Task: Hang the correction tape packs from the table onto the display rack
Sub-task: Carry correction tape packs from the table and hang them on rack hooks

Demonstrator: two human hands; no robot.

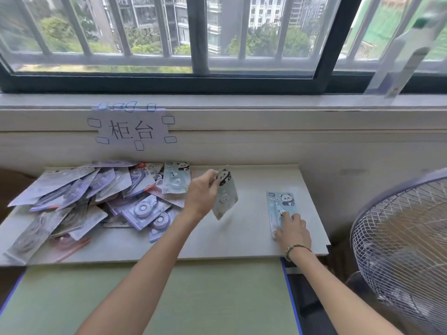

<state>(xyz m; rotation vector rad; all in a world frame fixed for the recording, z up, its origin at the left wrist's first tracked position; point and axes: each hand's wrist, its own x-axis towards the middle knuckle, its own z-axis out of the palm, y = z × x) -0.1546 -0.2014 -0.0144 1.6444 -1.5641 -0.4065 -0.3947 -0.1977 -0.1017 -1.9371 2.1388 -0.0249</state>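
The left hand pinches a panda tape pack above the table. The right hand presses spread fingers on another panda pack.

The left hand pinches a pale blue panda-printed correction tape pack above the white table, while the right hand presses a second flat panda pack.

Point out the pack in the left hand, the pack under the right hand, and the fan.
Held pack [225, 197]: head view, lower card.
Flat pack [280, 201]: head view, panda print.
Fan [406, 238]: head view, wire grille.
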